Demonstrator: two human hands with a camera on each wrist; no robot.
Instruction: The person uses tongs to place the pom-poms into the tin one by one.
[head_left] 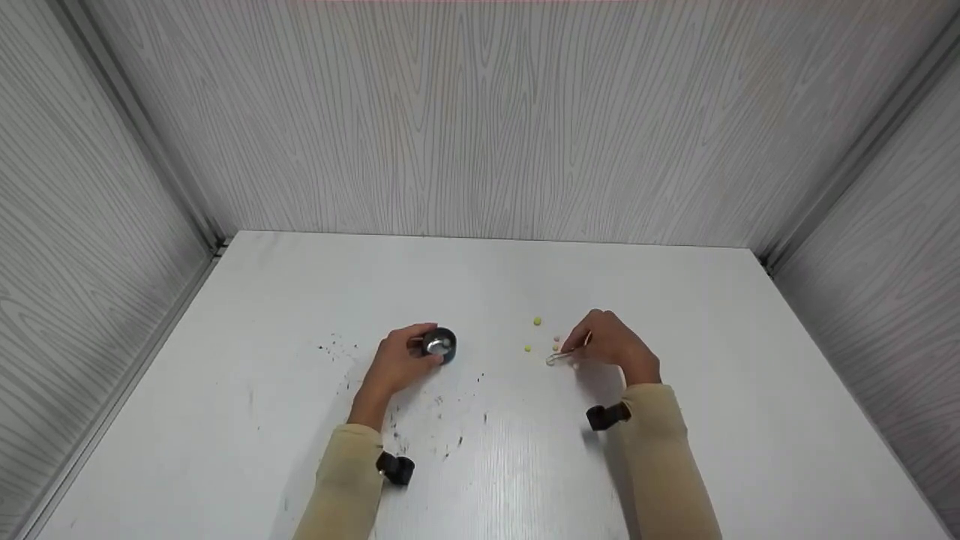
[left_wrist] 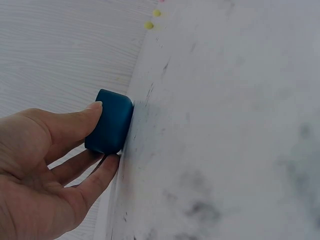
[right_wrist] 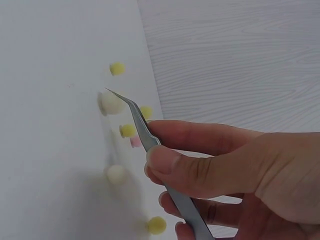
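- The left hand [head_left: 401,364] holds a small round dark blue container [head_left: 439,345] on the white table [head_left: 720,420], left of centre; its thumb and fingers [left_wrist: 92,112] curl against the container's side.
- The container's inside shines silver in the head view.
- The right hand [head_left: 611,343] pinches slim metal tweezers [right_wrist: 145,135] between thumb and forefinger, the pointed tips close together and aimed at a pale pellet [right_wrist: 111,103].
- Small yellow pellets [head_left: 537,322] and a pinkish one lie scattered on the table just beside the tweezer tips, right of the container.
- Dark specks [head_left: 450,439] mark the table near the left arm.
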